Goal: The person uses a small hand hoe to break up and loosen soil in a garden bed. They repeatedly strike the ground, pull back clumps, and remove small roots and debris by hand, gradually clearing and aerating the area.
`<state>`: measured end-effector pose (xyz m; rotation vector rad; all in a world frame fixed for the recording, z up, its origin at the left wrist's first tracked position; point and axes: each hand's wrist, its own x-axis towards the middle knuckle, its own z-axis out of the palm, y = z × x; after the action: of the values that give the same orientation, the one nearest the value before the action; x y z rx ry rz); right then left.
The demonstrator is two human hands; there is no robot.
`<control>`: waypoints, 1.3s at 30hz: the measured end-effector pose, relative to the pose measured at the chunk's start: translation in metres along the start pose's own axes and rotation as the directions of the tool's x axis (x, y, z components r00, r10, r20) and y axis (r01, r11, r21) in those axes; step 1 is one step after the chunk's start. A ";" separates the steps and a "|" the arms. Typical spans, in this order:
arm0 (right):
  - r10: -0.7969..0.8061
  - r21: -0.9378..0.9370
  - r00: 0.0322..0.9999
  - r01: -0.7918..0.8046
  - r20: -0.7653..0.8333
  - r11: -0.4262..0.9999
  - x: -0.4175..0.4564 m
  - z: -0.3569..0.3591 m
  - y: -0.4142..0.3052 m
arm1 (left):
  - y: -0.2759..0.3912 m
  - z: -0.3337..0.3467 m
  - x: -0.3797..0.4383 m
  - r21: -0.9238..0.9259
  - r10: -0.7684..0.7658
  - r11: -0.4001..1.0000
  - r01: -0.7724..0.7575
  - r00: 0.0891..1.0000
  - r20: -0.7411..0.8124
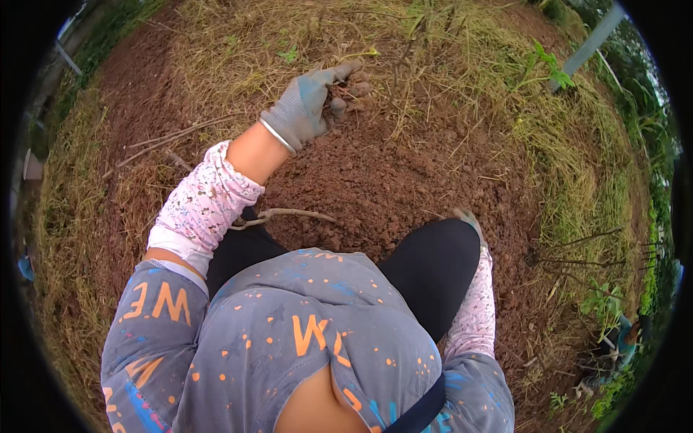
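Note:
My left hand (316, 103), in a soiled grey glove, reaches out over the far edge of a patch of loose red-brown soil (363, 173). Its fingers are curled, with brown matter showing between thumb and fingers; whether that is held or lies on the ground is unclear. A small yellow-green sprig (360, 54) lies just beyond the fingertips. My right hand (468, 219), also gloved, is low beside my right knee (438, 260), which hides most of it. What its fingers do cannot be seen.
A bent stick (292, 212) lies on the soil by my left knee, and thin branches (168, 139) lie farther left. Dry straw (563, 178) borders the soil. Upright stems (414, 48) stand ahead; a grey post (587, 46) rises at upper right. Another person (622, 346) is at lower right.

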<state>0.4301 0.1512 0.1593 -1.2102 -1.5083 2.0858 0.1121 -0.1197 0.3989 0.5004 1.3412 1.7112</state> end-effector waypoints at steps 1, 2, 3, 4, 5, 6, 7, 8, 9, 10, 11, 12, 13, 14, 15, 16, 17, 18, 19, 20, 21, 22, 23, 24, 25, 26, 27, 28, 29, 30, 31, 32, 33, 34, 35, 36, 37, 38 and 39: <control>0.072 -0.160 0.994 -0.084 -0.085 0.984 0.006 -0.007 0.026 | 0.016 -0.045 -0.005 0.048 0.238 0.967 -0.250 0.955 0.177; 0.111 -0.278 0.983 -0.149 -0.147 0.949 0.008 -0.014 0.048 | 0.043 -0.067 -0.022 -0.167 0.319 0.943 -0.288 0.925 0.207; 0.129 -0.376 0.976 -0.187 -0.176 0.907 0.009 -0.016 0.062 | 0.063 -0.094 -0.040 -0.060 0.423 0.906 -0.419 0.894 0.149; 0.130 -0.444 0.973 -0.203 -0.188 0.873 0.013 -0.013 0.070 | 0.080 -0.125 -0.061 0.008 0.473 0.880 -0.475 0.879 0.063; 0.125 -0.499 0.974 -0.206 -0.190 0.842 0.016 -0.012 0.074 | 0.092 -0.156 -0.086 0.073 0.521 0.851 -0.519 0.853 -0.010; 0.121 -0.545 0.974 -0.208 -0.191 0.812 0.020 -0.008 0.075 | 0.095 -0.182 -0.116 0.035 0.514 0.855 -0.517 0.838 -0.183; 0.121 -0.587 0.975 -0.209 -0.186 0.782 0.022 -0.007 0.075 | 0.089 -0.208 -0.144 -0.013 0.491 0.850 -0.526 0.802 -0.340; 0.119 -0.625 0.975 -0.212 -0.188 0.751 0.025 -0.008 0.074 | 0.079 -0.236 -0.167 -0.074 0.452 0.835 -0.545 0.756 -0.473; 0.121 -0.654 0.976 -0.211 -0.181 0.727 0.027 -0.006 0.073 | 0.055 -0.281 -0.195 -0.143 0.389 0.818 -0.558 0.718 -0.578; 0.124 -0.681 0.976 -0.214 -0.179 0.701 0.029 -0.007 0.070 | 0.027 -0.326 -0.222 -0.218 0.316 0.787 -0.577 0.680 -0.661; 0.127 -0.704 0.976 -0.217 -0.180 0.677 0.030 -0.008 0.067 | 0.004 -0.347 -0.244 -0.301 0.168 0.779 -0.550 0.645 -0.746; 0.134 -0.723 0.974 -0.226 -0.183 0.653 0.031 -0.010 0.066 | -0.013 -0.360 -0.266 -0.383 0.010 0.757 -0.529 0.595 -0.803; 0.133 -0.739 0.973 -0.229 -0.188 0.633 0.029 -0.015 0.062 | -0.021 -0.378 -0.281 -0.369 -0.033 0.756 -0.540 0.533 -0.846; 0.133 -0.750 0.973 -0.229 -0.187 0.620 0.030 -0.017 0.059 | -0.024 -0.398 -0.295 -0.357 -0.078 0.758 -0.546 0.467 -0.881; 0.132 -0.765 0.973 -0.232 -0.192 0.601 0.029 -0.020 0.053 | -0.027 -0.416 -0.305 -0.352 -0.129 0.758 -0.550 0.401 -0.907; 0.130 -0.777 0.974 -0.228 -0.188 0.586 0.028 -0.022 0.047 | -0.019 -0.440 -0.310 -0.296 -0.096 0.753 -0.588 0.347 -0.933; 0.127 -0.788 0.974 -0.225 -0.185 0.573 0.027 -0.025 0.043 | -0.011 -0.464 -0.314 -0.238 -0.066 0.747 -0.621 0.286 -0.956; 0.128 -0.797 0.976 -0.220 -0.179 0.562 0.025 -0.028 0.038 | -0.011 -0.484 -0.327 0.307 0.325 0.944 -0.118 0.186 -0.927; 0.129 -0.806 0.978 -0.210 -0.165 0.554 0.022 -0.032 0.033 | -0.011 -0.502 -0.347 0.701 0.635 0.568 0.430 0.313 -0.706; 0.131 -0.818 0.981 -0.191 -0.142 0.542 0.021 -0.034 0.028 | -0.001 -0.524 -0.358 0.675 0.626 0.308 0.670 0.392 -0.674; 0.134 -0.826 0.984 -0.170 -0.115 0.538 0.020 -0.038 0.023 | 0.011 -0.546 -0.368 0.591 0.612 -0.008 0.807 0.471 -0.635; 0.147 -0.836 0.987 -0.127 -0.056 0.534 0.024 -0.039 0.020 | 0.040 -0.574 -0.377 0.425 0.510 0.118 0.897 0.312 -0.801; 0.135 -0.840 0.990 -0.102 -0.034 0.533 0.014 -0.051 0.010 | 0.049 -0.578 -0.352 0.441 0.554 0.286 0.851 0.228 -0.800; 0.117 -0.844 0.993 -0.056 0.009 0.534 0.006 -0.052 -0.003 | 0.061 -0.571 -0.339 0.451 0.593 0.441 0.776 0.125 -0.796; 0.091 -0.848 0.995 -0.016 0.039 0.529 -0.002 -0.046 -0.024 | 0.075 -0.530 -0.313 0.639 0.747 0.566 0.521 0.005 -0.665; 0.072 -0.853 0.996 0.004 0.049 0.521 -0.008 -0.036 -0.043 | 0.084 -0.493 -0.294 0.808 0.842 0.473 0.351 0.091 -0.532; 0.061 -0.872 0.998 -0.018 0.014 0.489 -0.021 0.010 -0.070 | 0.087 -0.435 -0.279 0.885 0.878 0.434 0.168 0.144 -0.457; 0.058 -0.877 0.998 -0.037 -0.010 0.480 -0.049 0.069 -0.104 | 0.088 -0.381 -0.257 0.916 0.902 0.399 -0.043 0.201 -0.383; -0.022 -0.887 0.997 0.080 0.078 0.455 -0.041 0.062 -0.111 | 0.086 -0.315 -0.217 0.862 0.896 0.423 -0.279 0.267 -0.354; -0.027 -0.818 0.996 0.089 0.089 0.568 -0.044 0.090 -0.119 | 0.079 -0.277 -0.195 0.883 0.886 0.395 -0.255 0.360 -0.292; -0.036 -0.731 0.994 0.103 0.106 0.675 -0.046 0.123 -0.122 | 0.076 -0.252 -0.176 0.906 0.865 0.355 -0.229 0.447 -0.226; 0.099 -0.639 0.990 -0.010 0.103 0.769 -0.039 0.142 -0.123 | 0.072 -0.240 -0.157 0.952 0.861 0.254 -0.171 0.489 -0.142; 0.231 -0.540 0.965 -0.132 0.120 0.831 -0.031 0.159 -0.123 | 0.063 -0.236 -0.142 0.982 0.845 0.150 -0.114 0.530 -0.068; 0.251 -0.540 0.956 -0.132 0.154 0.831 -0.021 0.176 -0.118 | 0.053 -0.239 -0.127 0.942 0.806 0.317 -0.108 0.555 -0.207; 0.268 -0.540 0.944 -0.127 0.191 0.832 -0.010 0.195 -0.112 | 0.044 -0.247 -0.110 0.876 0.745 0.472 -0.096 0.575 -0.338; 0.280 -0.568 0.935 -0.111 0.218 0.815 -0.002 0.217 -0.106 | 0.032 -0.257 -0.096 0.785 0.661 0.614 -0.075 0.593 -0.460; 0.293 -0.596 0.925 -0.097 0.241 0.797 0.007 0.238 -0.099 | 0.012 -0.274 -0.085 0.757 0.600 0.654 -0.013 0.619 -0.507; 0.300 -0.546 0.925 -0.131 0.232 0.827 0.017 0.255 -0.088 | -0.010 -0.296 -0.077 0.727 0.537 0.685 0.046 0.642 -0.547; 0.304 -0.491 0.928 -0.166 0.215 0.855 0.026 0.270 -0.079 | -0.022 -0.311 -0.068 0.695 0.471 0.712 0.099 0.667 -0.578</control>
<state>0.1896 0.0285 0.2436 -1.3550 -2.1949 2.2022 -0.0771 -0.3509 0.2881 0.3675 2.6672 1.5922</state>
